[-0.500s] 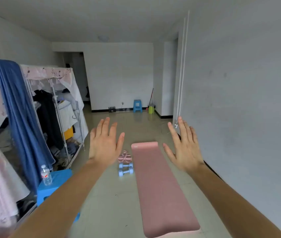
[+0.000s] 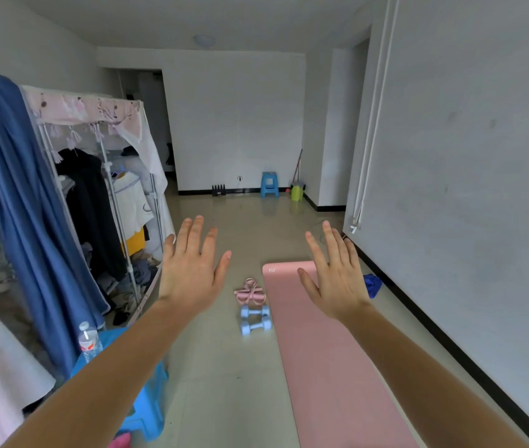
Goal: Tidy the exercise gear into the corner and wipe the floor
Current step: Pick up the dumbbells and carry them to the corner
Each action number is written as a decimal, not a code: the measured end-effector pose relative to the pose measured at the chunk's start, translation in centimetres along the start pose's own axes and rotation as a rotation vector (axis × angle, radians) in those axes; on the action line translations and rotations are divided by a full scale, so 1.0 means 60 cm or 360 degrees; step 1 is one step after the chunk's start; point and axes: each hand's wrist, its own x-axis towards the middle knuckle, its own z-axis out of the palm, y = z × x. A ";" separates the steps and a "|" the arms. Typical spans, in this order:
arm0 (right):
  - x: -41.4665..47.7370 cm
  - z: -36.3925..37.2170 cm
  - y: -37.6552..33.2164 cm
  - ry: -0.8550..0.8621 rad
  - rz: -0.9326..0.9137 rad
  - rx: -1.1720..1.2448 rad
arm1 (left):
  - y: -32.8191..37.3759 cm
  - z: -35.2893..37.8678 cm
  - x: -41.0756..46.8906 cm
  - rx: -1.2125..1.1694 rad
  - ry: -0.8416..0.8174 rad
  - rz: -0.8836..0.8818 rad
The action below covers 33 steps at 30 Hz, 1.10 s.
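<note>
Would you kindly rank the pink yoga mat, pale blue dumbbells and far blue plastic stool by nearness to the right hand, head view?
1. Pink yoga mat, under right hand.
2. Pale blue dumbbells, mat's left.
3. Blue plastic stool, back wall.

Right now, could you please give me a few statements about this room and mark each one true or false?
1. The left hand and right hand are open and hold nothing. True.
2. Two blue dumbbells lie left of the pink mat. True.
3. The pink mat is rolled up. False: it lies unrolled on the floor.
4. The water bottle stands on the floor by the far wall. False: it stands on the near blue stool.
</note>
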 end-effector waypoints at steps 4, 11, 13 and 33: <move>0.094 0.073 -0.002 -0.0027 0.0026 -0.0021 | -0.041 0.093 0.092 -0.0074 -0.0031 0.0030; 0.252 0.287 0.034 -0.0041 0.0081 -0.0011 | -0.086 0.332 0.245 -0.0110 -0.0131 0.0095; 0.307 0.358 0.049 -0.0053 0.0126 0.0004 | -0.102 0.407 0.299 -0.0078 -0.0164 0.0124; 0.919 0.934 0.022 -0.0431 0.0261 -0.0029 | -0.429 1.034 0.749 -0.0188 -0.0332 0.0088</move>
